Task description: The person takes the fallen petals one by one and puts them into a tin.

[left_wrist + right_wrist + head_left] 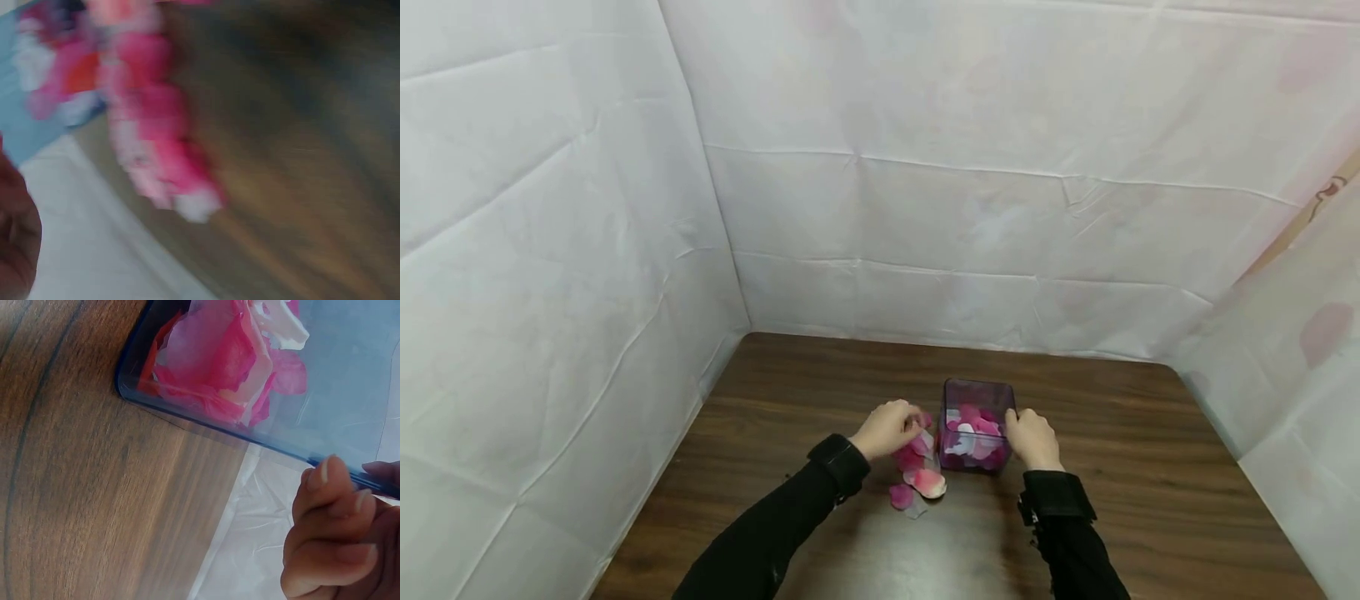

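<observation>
A translucent purple plastic box (977, 392) stands on the table, partly filled with pink and white artificial flower petals (976, 433). My right hand (1032, 437) pinches its right rim; the right wrist view shows curled fingers (331, 525) at the clear wall, thumb on the other side. Left of the box, loose pink, white and peach petals (927, 482) lie in a strip. Over the far end of this strip is my left hand (891, 429), fingers bent down, pink petals right at the fingertips. I cannot tell whether it holds one. The left wrist view is blurred.
The dark wood-grain table (820, 375) has rounded far corners. White sheeting (925, 217) hangs close behind its far edge, with more along the left and right sides.
</observation>
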{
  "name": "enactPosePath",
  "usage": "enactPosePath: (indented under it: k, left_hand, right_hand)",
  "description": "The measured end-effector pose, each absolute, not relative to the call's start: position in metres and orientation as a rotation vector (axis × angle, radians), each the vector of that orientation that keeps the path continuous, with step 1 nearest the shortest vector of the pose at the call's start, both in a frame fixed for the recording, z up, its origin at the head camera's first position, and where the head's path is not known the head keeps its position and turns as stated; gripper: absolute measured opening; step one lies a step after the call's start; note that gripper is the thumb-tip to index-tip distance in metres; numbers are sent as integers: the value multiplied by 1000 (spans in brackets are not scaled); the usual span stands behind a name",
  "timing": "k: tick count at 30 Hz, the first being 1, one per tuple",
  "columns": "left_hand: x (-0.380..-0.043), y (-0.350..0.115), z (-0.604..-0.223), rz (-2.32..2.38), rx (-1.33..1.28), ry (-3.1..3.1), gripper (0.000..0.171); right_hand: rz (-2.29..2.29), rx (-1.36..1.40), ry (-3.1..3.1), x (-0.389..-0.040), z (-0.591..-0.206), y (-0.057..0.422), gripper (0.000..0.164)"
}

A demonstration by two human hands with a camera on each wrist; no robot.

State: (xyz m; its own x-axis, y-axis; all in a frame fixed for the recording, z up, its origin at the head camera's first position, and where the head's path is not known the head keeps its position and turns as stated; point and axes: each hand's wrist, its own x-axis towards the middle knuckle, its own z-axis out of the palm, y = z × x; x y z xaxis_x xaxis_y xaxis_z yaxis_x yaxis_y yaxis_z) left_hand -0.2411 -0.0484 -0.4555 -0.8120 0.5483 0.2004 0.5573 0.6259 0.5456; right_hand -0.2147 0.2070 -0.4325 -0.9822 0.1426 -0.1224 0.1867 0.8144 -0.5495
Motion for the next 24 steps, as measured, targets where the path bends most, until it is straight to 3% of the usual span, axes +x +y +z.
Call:
enactPosePath:
  k: [4,10,18,24]
  left_hand:
    - [-232,-74,-489,-766,-1175,-2927,5]
    - [-218,-90,-519,-719,-1245,-3067,25]
    - [-218,-83,-518,-847,-1133,-3005,14]
    - [-211,-68,-519,-704,-1331,-2886,21]
  right_hand:
    - [-880,245,2923,-214,-432,207,43]
    - [-880,248,2925,-213,-431,205,41]
    - [-893,254,2918,-214,-429,205,40]
    - [-875,266,2912,-215,-430,206,42]
